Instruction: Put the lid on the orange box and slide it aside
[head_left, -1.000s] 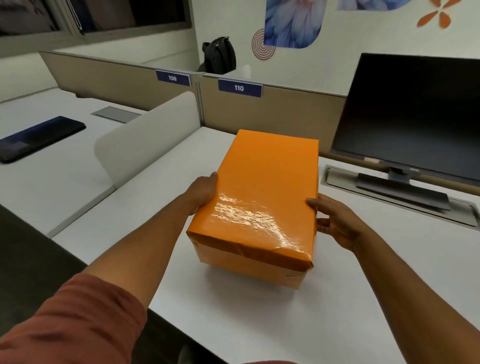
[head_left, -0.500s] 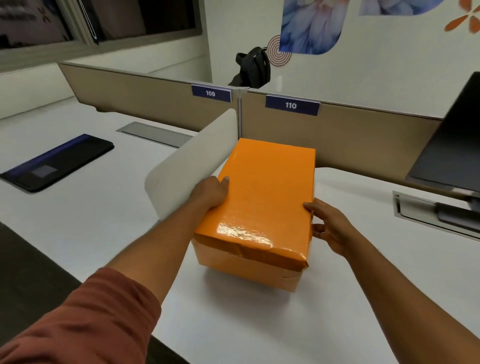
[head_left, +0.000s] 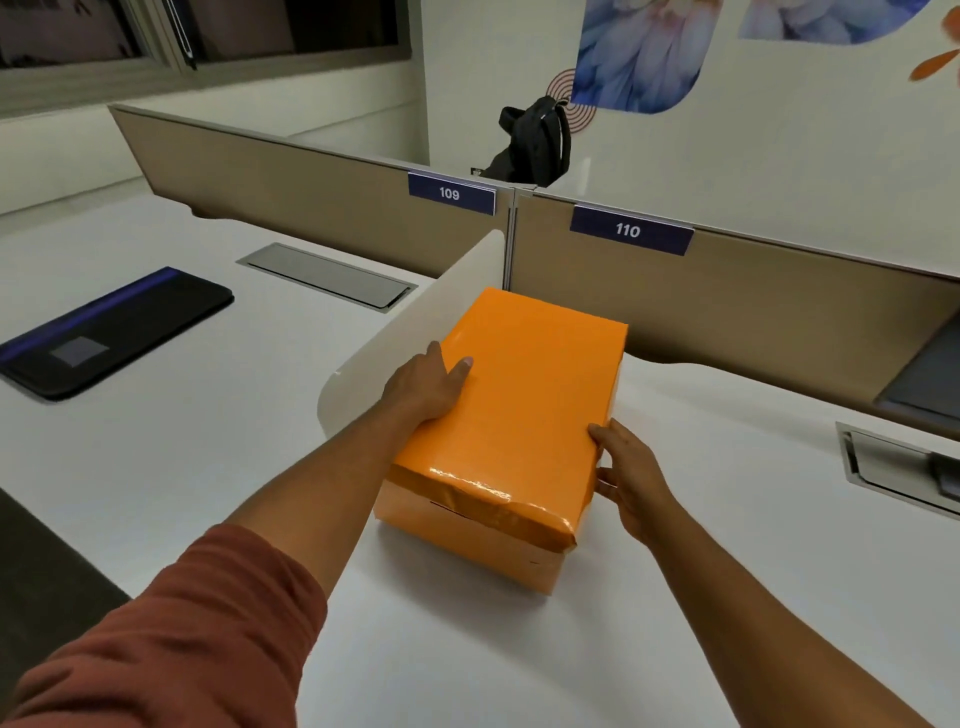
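Observation:
The orange box (head_left: 467, 540) stands on the white desk (head_left: 727, 597) with its glossy orange lid (head_left: 524, 410) seated on top. Its left side lies close against the white side divider (head_left: 415, 332), its far end near the tan back partition. My left hand (head_left: 426, 389) rests on the lid's left edge, thumb on top and fingers down the side. My right hand (head_left: 628, 467) presses against the box's right side, fingers curled at the lid's rim. Both hands hold the box between them.
A tan partition (head_left: 753, 312) with labels 109 and 110 closes off the back. A black pad (head_left: 114, 327) and a cable hatch (head_left: 332, 275) lie on the neighbouring desk at left. Another hatch (head_left: 893, 467) and a monitor's corner (head_left: 930, 379) are at right.
The box has slid left and away across the desk, from in front of the monitor up to the white side divider. Both hands stayed on its sides.

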